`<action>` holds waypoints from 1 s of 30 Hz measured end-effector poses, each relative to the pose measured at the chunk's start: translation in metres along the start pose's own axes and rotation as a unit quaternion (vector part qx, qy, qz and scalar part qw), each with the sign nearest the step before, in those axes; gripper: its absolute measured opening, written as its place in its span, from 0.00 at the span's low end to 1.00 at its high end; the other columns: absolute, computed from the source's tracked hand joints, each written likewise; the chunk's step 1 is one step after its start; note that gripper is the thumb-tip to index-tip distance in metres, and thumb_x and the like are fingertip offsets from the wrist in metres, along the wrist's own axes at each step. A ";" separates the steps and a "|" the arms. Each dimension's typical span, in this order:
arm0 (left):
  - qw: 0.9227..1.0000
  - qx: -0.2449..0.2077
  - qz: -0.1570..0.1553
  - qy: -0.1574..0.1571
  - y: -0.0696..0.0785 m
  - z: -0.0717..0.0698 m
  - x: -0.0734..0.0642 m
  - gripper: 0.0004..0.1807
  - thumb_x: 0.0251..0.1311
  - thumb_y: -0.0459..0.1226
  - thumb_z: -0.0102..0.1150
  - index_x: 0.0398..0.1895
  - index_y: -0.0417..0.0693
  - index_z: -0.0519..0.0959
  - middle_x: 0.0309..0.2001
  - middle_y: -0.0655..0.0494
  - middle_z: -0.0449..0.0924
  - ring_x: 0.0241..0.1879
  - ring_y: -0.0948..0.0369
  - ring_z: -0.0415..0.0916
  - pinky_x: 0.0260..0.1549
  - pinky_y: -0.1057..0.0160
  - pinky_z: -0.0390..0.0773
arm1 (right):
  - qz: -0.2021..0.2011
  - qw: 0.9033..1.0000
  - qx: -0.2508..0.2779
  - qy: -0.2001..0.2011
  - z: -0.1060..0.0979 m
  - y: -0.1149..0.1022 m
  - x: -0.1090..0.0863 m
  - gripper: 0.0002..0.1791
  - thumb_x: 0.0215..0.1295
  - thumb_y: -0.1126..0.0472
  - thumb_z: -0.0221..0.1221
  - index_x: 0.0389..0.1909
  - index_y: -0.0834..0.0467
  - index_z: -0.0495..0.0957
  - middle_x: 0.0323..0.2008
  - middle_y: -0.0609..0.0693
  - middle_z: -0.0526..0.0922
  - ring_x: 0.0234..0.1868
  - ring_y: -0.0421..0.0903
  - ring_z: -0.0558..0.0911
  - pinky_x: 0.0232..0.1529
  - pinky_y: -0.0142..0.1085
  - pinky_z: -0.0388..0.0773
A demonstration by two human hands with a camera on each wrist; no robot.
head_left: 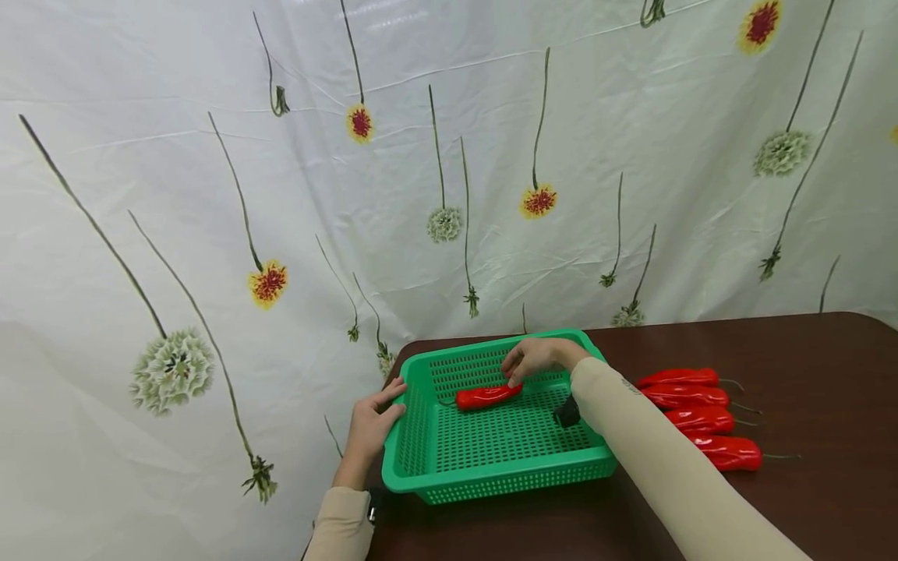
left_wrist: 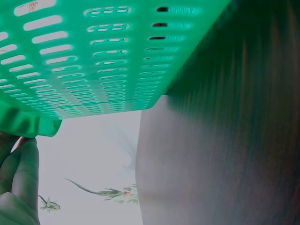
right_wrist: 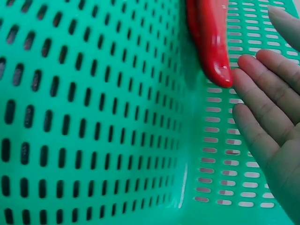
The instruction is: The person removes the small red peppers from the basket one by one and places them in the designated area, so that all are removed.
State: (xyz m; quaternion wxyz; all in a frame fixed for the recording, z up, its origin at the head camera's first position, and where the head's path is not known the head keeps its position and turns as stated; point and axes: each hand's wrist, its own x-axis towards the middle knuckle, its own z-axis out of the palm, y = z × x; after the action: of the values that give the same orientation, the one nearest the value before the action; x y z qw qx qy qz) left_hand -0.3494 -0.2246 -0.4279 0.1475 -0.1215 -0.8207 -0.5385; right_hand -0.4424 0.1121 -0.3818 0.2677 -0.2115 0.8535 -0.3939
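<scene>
A red chili pepper (head_left: 484, 397) lies in the green plastic basket (head_left: 505, 481), its thin stem pointing left. My right hand (head_left: 536, 358) is inside the basket at the pepper's tip. In the right wrist view, the fingers of this hand (right_wrist: 274, 98) are extended beside the pepper (right_wrist: 216, 47), with the thumb held apart; whether a fingertip touches it is hard to tell. My left hand (head_left: 373, 421) grips the basket's left rim. In the left wrist view its fingers (left_wrist: 23, 168) sit against the underside of that rim.
Several more red chili peppers (head_left: 726, 452) lie in a row on the dark brown table (head_left: 821, 389), right of the basket and partly behind my right sleeve (head_left: 652, 444). A white curtain with printed flowers (head_left: 421, 280) hangs behind the table.
</scene>
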 end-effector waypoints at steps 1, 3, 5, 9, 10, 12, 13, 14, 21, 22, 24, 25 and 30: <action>1.000 0.001 0.001 0.000 0.000 0.000 0.000 0.21 0.62 0.25 0.57 0.60 0.33 0.79 0.68 0.42 0.72 0.73 0.45 0.64 0.70 0.42 0.65 | 0.002 1.000 -0.005 -0.002 0.001 0.000 0.000 0.31 0.65 0.63 0.64 0.69 0.65 0.70 0.66 0.60 0.75 0.68 0.56 0.74 0.70 0.52 0.69; 1.000 0.001 -0.001 0.002 -0.001 0.000 0.000 0.21 0.62 0.25 0.57 0.60 0.34 0.79 0.68 0.43 0.72 0.73 0.45 0.64 0.70 0.42 0.64 | 0.003 1.000 -0.017 -0.004 0.003 -0.001 0.001 0.31 0.65 0.63 0.65 0.68 0.65 0.71 0.66 0.60 0.75 0.68 0.55 0.74 0.70 0.52 0.69; 1.000 0.002 0.001 0.001 -0.002 0.000 0.001 0.22 0.62 0.25 0.56 0.60 0.34 0.79 0.68 0.43 0.72 0.73 0.46 0.64 0.70 0.42 0.65 | 0.005 0.999 -0.034 -0.004 0.006 -0.001 0.003 0.31 0.65 0.62 0.65 0.68 0.64 0.72 0.65 0.58 0.77 0.67 0.54 0.75 0.69 0.51 0.70; 1.000 -0.002 0.001 0.001 -0.002 0.000 0.001 0.22 0.62 0.24 0.57 0.60 0.34 0.79 0.68 0.44 0.73 0.73 0.47 0.64 0.69 0.43 0.66 | 0.008 0.998 -0.063 0.007 0.011 -0.001 0.007 0.29 0.64 0.62 0.66 0.66 0.62 0.75 0.61 0.54 0.80 0.64 0.52 0.78 0.66 0.49 0.74; 1.000 -0.002 0.001 0.000 -0.002 0.000 0.002 0.22 0.62 0.24 0.57 0.60 0.34 0.79 0.68 0.44 0.73 0.73 0.47 0.64 0.69 0.43 0.66 | 0.010 0.998 -0.067 0.010 0.012 -0.001 0.008 0.28 0.63 0.62 0.66 0.65 0.62 0.75 0.61 0.54 0.81 0.63 0.51 0.78 0.65 0.49 0.75; 1.000 -0.002 0.001 -0.001 -0.002 0.000 0.001 0.22 0.62 0.25 0.57 0.60 0.34 0.79 0.68 0.44 0.72 0.73 0.47 0.64 0.69 0.43 0.66 | 0.013 0.997 -0.073 0.014 0.014 -0.001 0.010 0.28 0.63 0.62 0.67 0.64 0.61 0.76 0.59 0.53 0.81 0.61 0.50 0.79 0.64 0.48 0.76; 1.000 -0.002 0.001 -0.002 -0.002 0.000 0.001 0.22 0.62 0.25 0.57 0.60 0.34 0.79 0.68 0.44 0.72 0.73 0.47 0.64 0.69 0.43 0.66 | 0.012 0.996 -0.083 0.015 0.016 -0.002 0.011 0.27 0.63 0.62 0.67 0.64 0.60 0.77 0.58 0.52 0.82 0.60 0.49 0.80 0.63 0.47 0.77; 1.000 -0.001 0.001 -0.002 -0.002 0.000 0.001 0.22 0.62 0.25 0.57 0.60 0.34 0.79 0.68 0.44 0.72 0.73 0.47 0.64 0.69 0.43 0.66 | 0.013 0.996 -0.090 0.017 0.017 -0.002 0.012 0.27 0.62 0.61 0.67 0.63 0.60 0.78 0.58 0.52 0.82 0.59 0.48 0.80 0.62 0.46 0.78; 1.000 -0.003 -0.007 -0.003 -0.001 0.000 0.000 0.21 0.63 0.25 0.56 0.60 0.35 0.79 0.69 0.44 0.72 0.73 0.46 0.63 0.69 0.43 0.66 | 0.015 0.993 -0.106 0.046 0.026 -0.006 0.016 0.22 0.60 0.63 0.69 0.57 0.59 0.82 0.52 0.51 0.84 0.51 0.46 0.82 0.56 0.44 0.81; 1.000 -0.003 -0.008 -0.002 0.000 0.000 0.000 0.21 0.63 0.25 0.57 0.60 0.35 0.79 0.69 0.44 0.72 0.73 0.47 0.63 0.69 0.43 0.66 | 0.014 0.993 -0.109 0.049 0.028 -0.006 0.016 0.22 0.60 0.63 0.69 0.56 0.59 0.83 0.52 0.51 0.85 0.50 0.46 0.82 0.56 0.44 0.82; 1.000 -0.002 -0.009 -0.002 0.001 0.000 -0.001 0.21 0.62 0.25 0.57 0.60 0.34 0.79 0.68 0.44 0.72 0.73 0.47 0.63 0.69 0.43 0.66 | 0.015 0.992 -0.115 0.056 0.030 -0.007 0.015 0.20 0.60 0.64 0.69 0.55 0.59 0.83 0.51 0.51 0.85 0.49 0.45 0.83 0.54 0.43 0.82; 1.000 -0.001 -0.009 -0.001 0.001 0.000 -0.001 0.21 0.62 0.25 0.57 0.60 0.34 0.79 0.68 0.44 0.72 0.73 0.46 0.63 0.69 0.43 0.66 | 0.016 0.991 -0.118 0.059 0.031 -0.007 0.015 0.20 0.60 0.64 0.69 0.54 0.59 0.84 0.50 0.51 0.85 0.49 0.45 0.83 0.53 0.42 0.82; 1.000 -0.001 -0.007 -0.003 0.002 0.000 0.000 0.22 0.62 0.25 0.57 0.60 0.34 0.79 0.68 0.44 0.72 0.73 0.47 0.63 0.70 0.43 0.65 | 0.024 0.991 -0.114 0.069 0.034 -0.007 0.016 0.17 0.59 0.65 0.70 0.50 0.57 0.86 0.48 0.51 0.86 0.46 0.45 0.84 0.51 0.41 0.83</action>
State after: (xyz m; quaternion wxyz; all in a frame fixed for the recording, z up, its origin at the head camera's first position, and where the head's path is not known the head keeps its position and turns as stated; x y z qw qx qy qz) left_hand -0.3486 -0.2238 -0.4266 0.1411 -0.1172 -0.8213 -0.5402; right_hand -0.4322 0.0800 -0.3991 0.1914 -0.1926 0.9142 -0.3008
